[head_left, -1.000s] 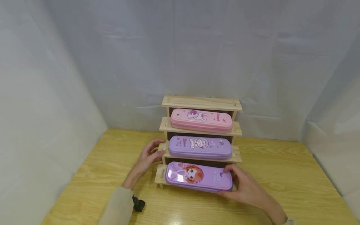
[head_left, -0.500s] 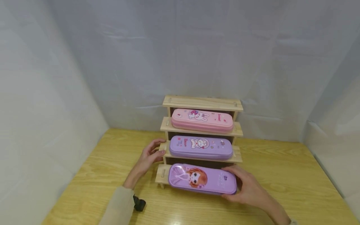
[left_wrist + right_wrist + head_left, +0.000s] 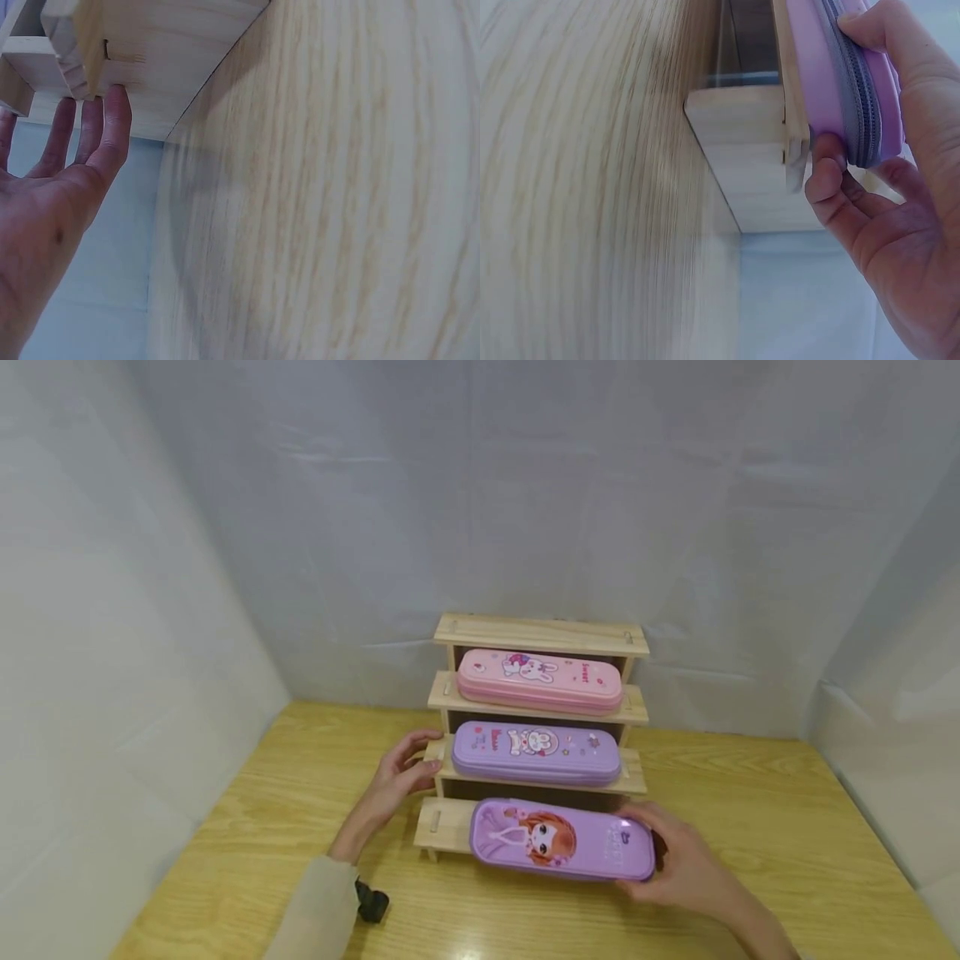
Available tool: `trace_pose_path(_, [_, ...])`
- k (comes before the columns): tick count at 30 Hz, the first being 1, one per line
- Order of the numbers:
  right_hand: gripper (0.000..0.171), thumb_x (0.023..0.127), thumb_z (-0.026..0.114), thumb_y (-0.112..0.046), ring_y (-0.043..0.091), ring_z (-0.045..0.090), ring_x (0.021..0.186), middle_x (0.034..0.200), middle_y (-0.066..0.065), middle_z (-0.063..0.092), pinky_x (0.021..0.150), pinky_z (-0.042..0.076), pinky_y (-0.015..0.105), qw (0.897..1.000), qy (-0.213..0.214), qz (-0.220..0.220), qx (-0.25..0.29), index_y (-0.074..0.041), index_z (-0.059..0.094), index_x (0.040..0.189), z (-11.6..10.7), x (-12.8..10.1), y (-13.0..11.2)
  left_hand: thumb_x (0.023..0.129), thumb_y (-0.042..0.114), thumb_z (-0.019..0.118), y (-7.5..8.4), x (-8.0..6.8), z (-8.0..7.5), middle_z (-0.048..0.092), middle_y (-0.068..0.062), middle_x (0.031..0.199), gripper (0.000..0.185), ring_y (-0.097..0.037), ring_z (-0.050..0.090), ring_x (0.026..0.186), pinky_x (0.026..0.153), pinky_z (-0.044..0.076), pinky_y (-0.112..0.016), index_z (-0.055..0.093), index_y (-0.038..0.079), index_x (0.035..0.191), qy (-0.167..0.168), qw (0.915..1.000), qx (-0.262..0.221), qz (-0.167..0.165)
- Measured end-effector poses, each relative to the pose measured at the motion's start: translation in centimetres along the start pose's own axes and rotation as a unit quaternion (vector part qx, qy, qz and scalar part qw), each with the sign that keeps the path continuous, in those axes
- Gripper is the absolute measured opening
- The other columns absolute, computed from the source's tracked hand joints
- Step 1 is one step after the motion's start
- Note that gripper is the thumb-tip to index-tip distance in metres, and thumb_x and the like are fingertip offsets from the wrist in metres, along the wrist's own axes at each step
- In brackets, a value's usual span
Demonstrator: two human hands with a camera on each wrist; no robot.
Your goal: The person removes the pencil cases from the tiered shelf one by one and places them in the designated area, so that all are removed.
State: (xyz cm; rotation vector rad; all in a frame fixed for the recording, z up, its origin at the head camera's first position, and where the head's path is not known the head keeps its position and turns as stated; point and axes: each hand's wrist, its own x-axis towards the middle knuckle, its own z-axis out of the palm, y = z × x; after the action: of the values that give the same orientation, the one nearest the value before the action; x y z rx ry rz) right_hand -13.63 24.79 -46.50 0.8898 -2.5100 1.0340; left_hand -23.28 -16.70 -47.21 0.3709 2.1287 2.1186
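Only right wrist view shows zipper (image 3: 861, 97) on held case (image 3: 815, 75).

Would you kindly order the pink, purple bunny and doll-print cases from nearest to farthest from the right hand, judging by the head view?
1. Doll-print case: gripped by the right hand, lowest.
2. Purple bunny case: in the middle.
3. Pink case: highest.

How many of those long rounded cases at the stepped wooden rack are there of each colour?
Pink, long rounded case with a rabbit print: 1
Purple, long rounded cases, one rabbit-printed case and one cartoon-figure case in the right hand: 2
Total: 3
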Motion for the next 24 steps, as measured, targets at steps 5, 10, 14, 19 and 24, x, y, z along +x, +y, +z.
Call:
trace_pose_path(5, [0.082, 0.054, 0.098, -0.013, 0.000, 0.059, 0.101, 0.115, -0.001, 0.068, 0.089, 0.046, 0.008, 1.000, 0.007, -0.006, 0.008, -0.013, 0.063, 0.128, -0.7, -0.6, 0.4, 0.099, 0.011, 0.062, 0.1, 0.0, 0.0, 0.048, -0.024, 0.143, 0.048, -0.011, 0.064, 0.100, 0.084, 0.060, -0.032, 0.048, 0.004, 0.145, 0.000, 1.0000, -0.001, -0.004])
trace_pose_path(10, [0.083, 0.055, 0.098, -0.012, -0.001, 0.058, 0.100, 0.115, -0.002, 0.066, 0.087, 0.046, 0.008, 1.000, 0.002, 0.011, 0.007, -0.015, 0.061, 0.129, -1.5, -1.4, 0.7, 0.099, 0.012, 0.062, 0.1, 0.0, 0.1, 0.048, -0.023, 0.142, 0.048, -0.011, 0.063, 0.100, 0.084, 0.060, -0.032, 0.048, 0.004, 0.145, -0.001, 1.0000, -0.001, -0.006])
trace_pose_path(14, [0.082, 0.056, 0.097, -0.008, -0.001, 0.058, 0.098, 0.116, -0.004, 0.065, 0.085, 0.046, 0.008, 1.000, 0.000, 0.028, 0.012, -0.016, 0.061, 0.130, -2.1, -1.8, 1.0, 0.099, 0.012, 0.062, 0.1, 0.0, 0.1, 0.049, -0.022, 0.142, 0.048, -0.010, 0.063, 0.099, 0.083, 0.060, -0.031, 0.048, 0.004, 0.145, 0.002, 1.0000, -0.003, -0.006])
trace_pose_path(19, [0.084, 0.054, 0.096, -0.005, -0.002, 0.057, 0.099, 0.117, -0.003, 0.065, 0.084, 0.047, 0.008, 0.999, 0.011, 0.031, 0.003, -0.015, 0.061, 0.131, -2.8, -2.4, 1.4, 0.099, 0.011, 0.062, 0.2, 0.0, 0.1, 0.050, -0.020, 0.141, 0.048, -0.010, 0.063, 0.098, 0.082, 0.060, -0.030, 0.048, 0.004, 0.144, 0.004, 1.0000, -0.008, -0.004])
trace_pose_path(24, [0.086, 0.054, 0.096, -0.003, -0.005, 0.056, 0.100, 0.119, -0.003, 0.064, 0.081, 0.047, 0.007, 0.999, 0.019, 0.035, -0.011, -0.012, 0.061, 0.132, -3.4, -3.1, 1.7, 0.099, 0.011, 0.062, 0.1, -0.1, 0.1, 0.050, -0.018, 0.139, 0.048, -0.009, 0.062, 0.098, 0.082, 0.060, -0.030, 0.049, 0.004, 0.144, 0.004, 1.0000, -0.008, -0.004])
